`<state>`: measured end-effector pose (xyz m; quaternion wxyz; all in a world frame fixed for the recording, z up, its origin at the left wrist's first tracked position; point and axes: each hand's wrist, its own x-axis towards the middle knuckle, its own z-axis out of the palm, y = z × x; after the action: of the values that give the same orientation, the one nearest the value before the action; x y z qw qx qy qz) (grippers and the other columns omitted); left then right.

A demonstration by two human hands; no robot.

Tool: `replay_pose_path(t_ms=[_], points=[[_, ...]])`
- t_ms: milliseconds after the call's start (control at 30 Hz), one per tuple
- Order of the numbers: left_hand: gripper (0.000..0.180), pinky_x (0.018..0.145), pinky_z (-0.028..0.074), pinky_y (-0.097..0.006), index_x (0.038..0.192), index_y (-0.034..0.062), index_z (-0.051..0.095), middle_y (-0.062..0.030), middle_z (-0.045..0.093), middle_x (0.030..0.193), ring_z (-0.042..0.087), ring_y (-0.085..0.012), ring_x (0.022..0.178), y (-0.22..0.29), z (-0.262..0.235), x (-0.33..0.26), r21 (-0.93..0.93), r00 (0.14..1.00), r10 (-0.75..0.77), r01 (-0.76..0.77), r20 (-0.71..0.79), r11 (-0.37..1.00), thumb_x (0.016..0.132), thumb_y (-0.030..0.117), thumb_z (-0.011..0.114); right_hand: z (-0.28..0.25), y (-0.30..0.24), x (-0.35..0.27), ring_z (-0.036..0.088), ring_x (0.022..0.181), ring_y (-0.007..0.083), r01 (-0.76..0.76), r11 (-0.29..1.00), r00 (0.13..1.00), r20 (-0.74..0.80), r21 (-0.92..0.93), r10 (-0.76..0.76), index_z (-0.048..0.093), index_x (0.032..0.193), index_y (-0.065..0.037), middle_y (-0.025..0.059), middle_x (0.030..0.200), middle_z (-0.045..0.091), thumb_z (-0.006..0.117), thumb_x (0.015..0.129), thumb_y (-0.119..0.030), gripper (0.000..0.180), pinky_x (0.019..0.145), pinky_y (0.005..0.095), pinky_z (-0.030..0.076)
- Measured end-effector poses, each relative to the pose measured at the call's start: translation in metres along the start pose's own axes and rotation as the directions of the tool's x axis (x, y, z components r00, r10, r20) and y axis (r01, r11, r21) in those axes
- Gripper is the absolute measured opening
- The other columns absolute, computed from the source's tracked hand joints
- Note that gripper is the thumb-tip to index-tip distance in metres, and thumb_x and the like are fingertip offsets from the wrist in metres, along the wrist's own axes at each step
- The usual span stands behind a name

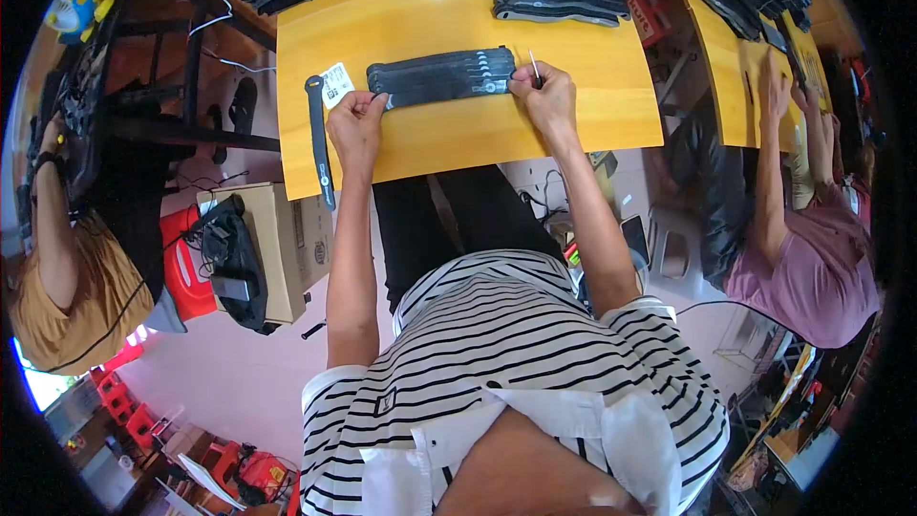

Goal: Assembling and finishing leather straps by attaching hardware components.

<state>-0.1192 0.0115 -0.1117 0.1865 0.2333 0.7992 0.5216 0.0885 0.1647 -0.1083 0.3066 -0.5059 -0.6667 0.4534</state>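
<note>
- While both hands pinch its ends, a flat bundle of black fabric straps [441, 76] lies on the yellow wooden table [458, 139].
- Left hand [355, 122] grasps the bundle's left end.
- Right hand [544, 96] grasps its right end, a thin pale stick [534, 67] between the fingers.

1 head-worn fisheye view looks steeply down, close over the yellow table [458, 148].

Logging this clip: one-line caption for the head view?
Both hands, left hand and right hand, hold the ends of a stack of black straps on a yellow table.
</note>
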Motion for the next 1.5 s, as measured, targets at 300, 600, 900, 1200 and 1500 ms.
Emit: replay_pose_path(t_ms=[300,600,900,1200,1500], points=[[0.016,0.041,0.033,-0.019,0.075,-0.0008,0.059,0.0018,0.053,0.059,0.043,-0.0036,0.047,-0.003,0.006,0.001,0.019,0.992,0.116,-0.115,-0.044,0.993,0.074,0.011,0.069,-0.003,-0.012,-0.003,0.054,0.053,0.0113,-0.040,0.997,0.999,-0.011,-0.064,0.039,0.064,0.070,-0.003,0.0031,0.057,0.058,0.069,0.065,-0.006,0.008,0.054,0.0254,0.044],[0.020,0.054,0.044,-0.027,0.076,-0.0012,0.063,-0.0072,0.060,0.062,0.055,-0.0144,0.055,0.003,0.005,0.002,0.141,0.998,0.032,-0.025,-0.050,0.990,0.070,0.016,0.071,0.000,-0.007,0.001,0.056,0.054,0.0118,-0.044,0.999,0.999,-0.005,-0.021,0.044,0.064,0.070,-0.002,0.0037,0.058,0.059,0.070,0.064,-0.005,0.008,0.054,0.0252,0.045],[0.020,0.056,0.044,-0.028,0.076,-0.0011,0.063,-0.0082,0.061,0.063,0.057,-0.0157,0.057,0.003,0.005,0.001,0.146,0.999,0.020,-0.013,-0.048,0.989,0.070,0.017,0.071,-0.002,-0.011,0.000,0.057,0.054,0.0128,-0.015,0.995,1.000,-0.022,-0.096,0.013,0.065,0.070,-0.003,0.0047,0.059,0.060,0.070,0.064,-0.005,0.009,0.055,0.0264,0.046],[0.020,0.056,0.044,-0.029,0.075,-0.0006,0.062,-0.0081,0.060,0.062,0.056,-0.0171,0.057,0.008,0.004,-0.001,0.177,0.997,0.040,-0.027,-0.068,0.984,0.070,0.017,0.071,0.001,-0.013,0.001,0.058,0.056,0.0173,-0.018,0.993,0.998,-0.060,-0.119,0.010,0.063,0.068,-0.004,0.0062,0.058,0.059,0.072,0.062,-0.008,0.010,0.057,0.0293,0.047],[0.023,0.055,0.043,-0.031,0.073,0.0016,0.057,-0.0066,0.055,0.060,0.053,-0.0192,0.056,0.013,0.001,0.000,0.213,0.994,0.020,0.003,-0.104,0.977,0.065,0.015,0.074,-0.001,-0.001,0.013,0.048,0.051,0.0084,-0.030,0.990,0.999,0.020,-0.140,0.034,0.059,0.063,-0.004,0.0000,0.056,0.054,0.071,0.063,-0.003,0.012,0.050,0.0239,0.041]])
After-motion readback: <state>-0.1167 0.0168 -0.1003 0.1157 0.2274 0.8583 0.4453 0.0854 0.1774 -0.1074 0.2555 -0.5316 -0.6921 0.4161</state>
